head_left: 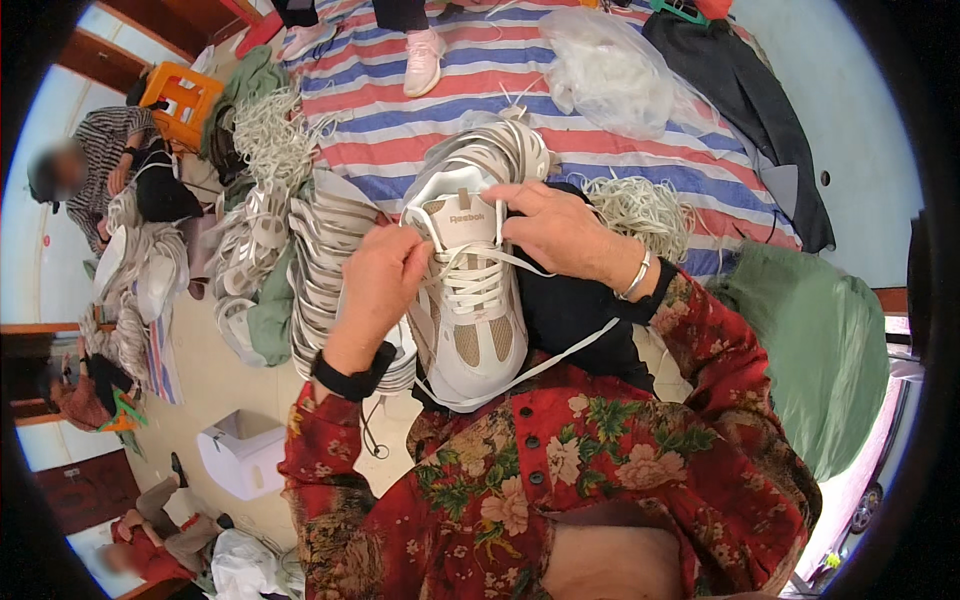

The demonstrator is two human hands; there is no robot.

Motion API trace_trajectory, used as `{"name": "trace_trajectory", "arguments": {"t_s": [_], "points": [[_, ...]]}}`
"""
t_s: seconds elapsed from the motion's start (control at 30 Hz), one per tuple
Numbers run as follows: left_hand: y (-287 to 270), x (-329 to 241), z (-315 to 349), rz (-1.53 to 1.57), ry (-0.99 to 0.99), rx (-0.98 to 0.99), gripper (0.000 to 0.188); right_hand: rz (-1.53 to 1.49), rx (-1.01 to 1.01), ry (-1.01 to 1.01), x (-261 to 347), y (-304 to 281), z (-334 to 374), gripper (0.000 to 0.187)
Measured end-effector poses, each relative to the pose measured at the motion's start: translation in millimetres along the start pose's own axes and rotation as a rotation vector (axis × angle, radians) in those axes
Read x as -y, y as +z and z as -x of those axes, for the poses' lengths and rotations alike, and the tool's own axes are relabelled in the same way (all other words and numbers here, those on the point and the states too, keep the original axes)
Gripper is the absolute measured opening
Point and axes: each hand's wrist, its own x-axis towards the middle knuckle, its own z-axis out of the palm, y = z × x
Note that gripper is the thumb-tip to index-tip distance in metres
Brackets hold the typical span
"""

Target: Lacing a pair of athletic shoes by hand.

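A beige-and-white sneaker [468,345] rests on my lap, toe toward me, its padded tongue [465,222] standing up. White shoelace [475,285] crosses the front in rows; one long strand loops past the toe and out to the right. My left hand [385,280] is closed in a pinch at the upper left eyelet edge, by the lace. On the opposite edge my right hand [560,228] pinches with thumb and forefinger around a white strand beside the tongue. The fingertips partly hide the top eyelets.
Stacked sneakers [335,270] stand at my left, more sneakers [490,150] beyond. Heaps of loose laces [275,135] and laces [640,212] lie on the striped sheet [380,125]. A clear plastic bag [610,70], green sack [800,350] and white box [242,455] surround me. People sit at left.
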Motion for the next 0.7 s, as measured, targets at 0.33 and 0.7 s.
{"name": "trace_trajectory", "arguments": {"t_s": [0.33,0.7], "points": [[-55,0,-40,-0.116,0.367,0.402,0.032,-0.056,0.292,-0.064,-16,-6,-19,0.010],[-39,2,-38,0.047,0.336,0.346,0.023,-0.121,0.724,0.106,-17,-4,-56,0.014]]}}
